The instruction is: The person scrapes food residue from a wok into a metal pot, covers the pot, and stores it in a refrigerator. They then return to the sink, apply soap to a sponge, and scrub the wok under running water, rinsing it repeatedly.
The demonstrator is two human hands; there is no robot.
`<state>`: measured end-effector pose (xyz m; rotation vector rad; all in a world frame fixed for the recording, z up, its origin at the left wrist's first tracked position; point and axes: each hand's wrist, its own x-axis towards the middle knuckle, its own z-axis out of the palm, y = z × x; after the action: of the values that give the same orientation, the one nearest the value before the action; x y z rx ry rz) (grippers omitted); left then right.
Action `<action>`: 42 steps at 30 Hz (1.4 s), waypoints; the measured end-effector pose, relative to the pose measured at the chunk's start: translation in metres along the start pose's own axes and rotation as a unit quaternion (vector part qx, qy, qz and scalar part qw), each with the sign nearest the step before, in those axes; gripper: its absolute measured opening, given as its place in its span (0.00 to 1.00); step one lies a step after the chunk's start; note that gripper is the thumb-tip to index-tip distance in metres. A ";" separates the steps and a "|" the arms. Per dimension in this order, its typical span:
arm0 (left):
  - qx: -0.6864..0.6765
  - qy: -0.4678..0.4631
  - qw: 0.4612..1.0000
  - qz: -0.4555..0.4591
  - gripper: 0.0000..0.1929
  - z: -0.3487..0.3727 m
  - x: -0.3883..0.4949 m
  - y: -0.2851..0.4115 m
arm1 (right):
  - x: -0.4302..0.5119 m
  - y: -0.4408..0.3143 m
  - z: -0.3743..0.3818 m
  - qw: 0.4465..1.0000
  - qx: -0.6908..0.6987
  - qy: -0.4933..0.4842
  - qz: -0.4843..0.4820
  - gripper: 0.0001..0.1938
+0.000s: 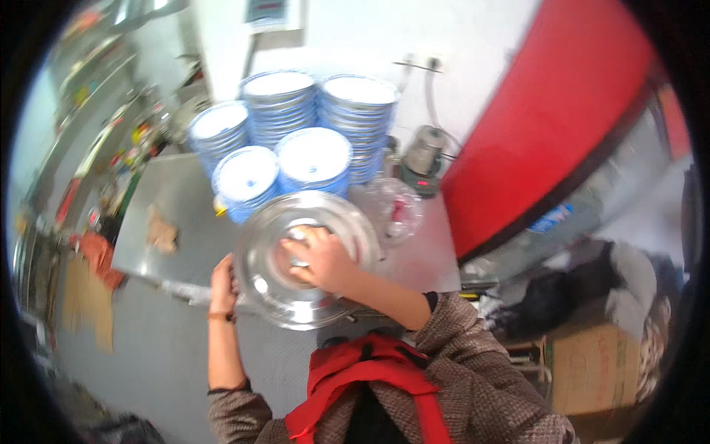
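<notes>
A large round shiny lid or shallow pan, clear glass or polished metal, I cannot tell which (260, 222), is in front of me at the table's near edge. My left hand (223, 286) grips its left rim, the fingers partly hidden beneath it. Over its middle lies my right hand (319, 255), fingers bent and spread around a small round part; whether they grip it is blurred. Right behind the lid or pan stand several stacks of round white-topped containers in blue-tinted plastic wrap (314, 158).
The metal table (188, 194) bears a crumpled brown cloth or paper (162, 230) at left. At right are a clear plastic-wrapped item (396, 208), a device with a red display (422, 166) and a large red panel (543, 111). A cardboard box (593, 369) sits lower right.
</notes>
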<state>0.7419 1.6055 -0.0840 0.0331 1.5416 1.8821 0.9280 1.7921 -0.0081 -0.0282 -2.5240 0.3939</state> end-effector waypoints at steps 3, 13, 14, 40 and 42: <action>0.008 -0.068 0.997 0.044 0.18 0.003 -0.009 0.000 | -0.039 0.038 -0.060 0.995 -0.076 0.049 0.044 0.25; -0.005 -0.048 0.999 -0.015 0.18 -0.045 0.046 -0.017 | -0.258 0.250 -0.308 0.783 -0.431 0.013 0.448 0.11; -0.006 0.011 0.999 -0.035 0.17 -0.043 0.043 -0.015 | -0.263 0.262 -0.308 0.802 -0.413 0.013 0.432 0.11; -0.010 -0.018 0.998 -0.051 0.18 -0.024 0.026 -0.003 | -0.077 0.139 -0.008 0.673 0.573 -0.021 0.468 0.23; 0.003 0.007 0.999 -0.037 0.19 -0.018 0.017 -0.004 | -0.071 0.142 0.001 0.642 0.570 -0.081 0.506 0.15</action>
<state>0.7229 1.5994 -0.0991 -0.0346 1.5375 1.8225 0.9770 1.9203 -0.0876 -0.9443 -1.6583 2.3927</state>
